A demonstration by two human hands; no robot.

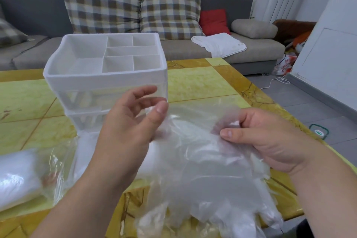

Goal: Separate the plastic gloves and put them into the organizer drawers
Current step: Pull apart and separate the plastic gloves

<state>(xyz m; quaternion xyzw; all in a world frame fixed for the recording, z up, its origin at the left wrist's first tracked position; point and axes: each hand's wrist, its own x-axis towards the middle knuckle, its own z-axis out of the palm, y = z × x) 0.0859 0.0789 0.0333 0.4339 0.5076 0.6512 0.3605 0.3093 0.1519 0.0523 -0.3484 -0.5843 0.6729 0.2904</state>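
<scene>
A stack of clear plastic gloves (204, 170) hangs between my hands over the yellow table (202, 83), fingers pointing down toward me. My left hand (131, 127) pinches the upper left edge of the gloves between thumb and fingers. My right hand (260, 137) grips the upper right edge, thumb on top. The white organizer (104, 77) stands just behind my left hand, with an open divided tray on top and clear drawers below; the lowest part is hidden by my hand.
A clear bag with more plastic gloves (21, 176) lies at the table's left front. Behind the table is a grey sofa (193, 48) with checked cushions, a red cushion and a white cloth. The table's right edge drops to a grey tiled floor.
</scene>
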